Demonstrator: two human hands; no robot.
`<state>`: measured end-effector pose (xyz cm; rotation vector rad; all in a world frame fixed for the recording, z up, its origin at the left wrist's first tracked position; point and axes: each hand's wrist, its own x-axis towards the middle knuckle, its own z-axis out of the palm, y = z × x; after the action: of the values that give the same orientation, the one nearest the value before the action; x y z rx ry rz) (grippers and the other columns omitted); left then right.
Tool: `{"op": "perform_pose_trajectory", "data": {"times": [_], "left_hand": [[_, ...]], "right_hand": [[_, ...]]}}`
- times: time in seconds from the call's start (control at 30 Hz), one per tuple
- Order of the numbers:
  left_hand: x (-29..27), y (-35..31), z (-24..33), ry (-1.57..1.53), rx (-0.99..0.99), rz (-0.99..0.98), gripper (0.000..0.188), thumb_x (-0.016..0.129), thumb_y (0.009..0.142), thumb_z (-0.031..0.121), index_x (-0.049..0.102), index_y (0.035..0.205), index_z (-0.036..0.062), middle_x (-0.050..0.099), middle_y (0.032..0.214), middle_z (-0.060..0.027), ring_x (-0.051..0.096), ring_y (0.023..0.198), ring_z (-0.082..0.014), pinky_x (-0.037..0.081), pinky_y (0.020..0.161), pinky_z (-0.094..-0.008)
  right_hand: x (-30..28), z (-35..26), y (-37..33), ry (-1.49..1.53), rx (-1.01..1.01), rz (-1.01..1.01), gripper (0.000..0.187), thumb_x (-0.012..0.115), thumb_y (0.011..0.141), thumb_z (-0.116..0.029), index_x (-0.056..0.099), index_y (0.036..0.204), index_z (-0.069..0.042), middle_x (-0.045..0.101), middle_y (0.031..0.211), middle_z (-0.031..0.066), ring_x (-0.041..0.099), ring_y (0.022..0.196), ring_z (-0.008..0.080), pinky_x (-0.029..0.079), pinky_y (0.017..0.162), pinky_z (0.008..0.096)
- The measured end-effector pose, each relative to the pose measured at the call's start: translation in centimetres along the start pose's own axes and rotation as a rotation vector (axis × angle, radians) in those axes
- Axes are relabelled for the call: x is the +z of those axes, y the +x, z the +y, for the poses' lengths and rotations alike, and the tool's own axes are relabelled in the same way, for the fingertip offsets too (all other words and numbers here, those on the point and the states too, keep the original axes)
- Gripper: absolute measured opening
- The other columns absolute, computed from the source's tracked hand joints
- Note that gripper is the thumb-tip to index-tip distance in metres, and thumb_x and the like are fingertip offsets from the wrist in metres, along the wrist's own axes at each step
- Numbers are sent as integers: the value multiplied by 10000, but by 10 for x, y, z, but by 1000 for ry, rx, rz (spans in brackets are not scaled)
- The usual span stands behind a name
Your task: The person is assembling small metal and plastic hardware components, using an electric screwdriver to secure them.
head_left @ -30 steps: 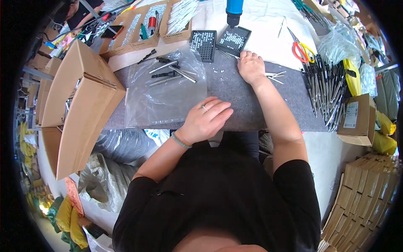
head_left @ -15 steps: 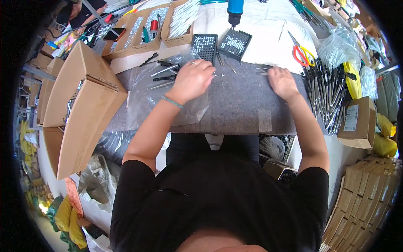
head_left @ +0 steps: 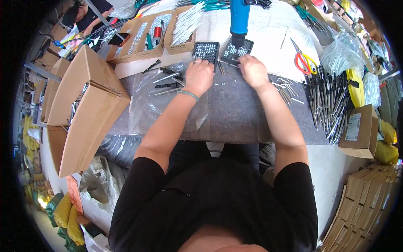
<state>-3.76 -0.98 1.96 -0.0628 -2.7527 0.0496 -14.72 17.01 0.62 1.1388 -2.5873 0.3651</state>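
Note:
Two black pegboard-like trays lie side by side, their holes partly filled with small silver pieces: a left tray [head_left: 206, 51] and a tilted right tray [head_left: 228, 60]. My left hand [head_left: 200, 78] is at the left tray's near edge, fingers curled; what they hold, if anything, is hidden. My right hand [head_left: 253, 71] closes on the near right corner of the right tray. Over that tray hangs a blue power screwdriver [head_left: 239, 19], its dark tip down among the pieces. Thin metal rods [head_left: 226, 71] and tiny loose bits lie between my hands.
Silver rods [head_left: 286, 90] lie right of my forearm, beside black-and-silver pen-like rods [head_left: 327, 101] and orange-and-yellow scissors [head_left: 303, 63]. A clear plastic bag [head_left: 155, 103] with metal parts lies left, near a tall carton [head_left: 90, 109]. Parts boxes [head_left: 180, 47] stand behind. Another person [head_left: 90, 17] is far left.
My right hand has moved left and away from me, from the rods to the right tray. My left hand has shifted to the left tray's near edge. The blue screwdriver hangs lower.

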Motion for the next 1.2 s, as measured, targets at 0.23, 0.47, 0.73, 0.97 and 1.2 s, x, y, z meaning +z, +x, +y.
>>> {"op": "perform_pose_trajectory", "data": {"times": [0.23, 0.47, 0.73, 0.97, 1.2], "left_hand": [[1, 11, -4, -160, -36, 89, 188, 654, 757, 220, 580, 697, 59, 592, 807, -91, 576, 818, -277, 470, 700, -403], [4, 12, 5, -68, -179, -50, 219, 639, 729, 263, 650, 746, 45, 630, 818, -111, 600, 860, -269, 463, 751, -414], [8, 17, 5, -96, -269, -32, 187, 625, 703, 228, 619, 691, 42, 638, 801, -132, 600, 829, -299, 469, 734, -429], [8, 13, -2, -124, -239, -54, 177, 622, 705, 221, 619, 692, 44, 638, 785, -141, 599, 825, -308, 463, 734, -433], [2, 23, 20, -89, -225, -62, 204, 616, 736, 238, 624, 730, 34, 636, 819, -142, 599, 841, -307, 460, 746, -440]], "right_hand": [[-31, 68, -22, 2, 18, 60, 151, 583, 788, -136, 583, 925, -72, 599, 931, 107, 594, 899, 277, 478, 794, 372], [-50, 49, -23, -95, 46, 74, 331, 587, 757, -101, 560, 1087, -86, 565, 1109, 122, 559, 1013, 294, 438, 882, 406], [22, -49, 38, 103, 500, -53, 394, 568, 831, -306, 544, 1109, -28, 525, 1173, 147, 463, 1141, 328, 365, 968, 389], [38, -72, 24, 70, 235, -60, 255, 510, 804, -217, 565, 1020, -94, 541, 1050, 88, 490, 1046, 251, 377, 891, 397], [32, -51, 15, -36, 206, -90, 200, 451, 829, -157, 575, 974, -96, 579, 1014, 84, 539, 992, 237, 422, 837, 367]]}}
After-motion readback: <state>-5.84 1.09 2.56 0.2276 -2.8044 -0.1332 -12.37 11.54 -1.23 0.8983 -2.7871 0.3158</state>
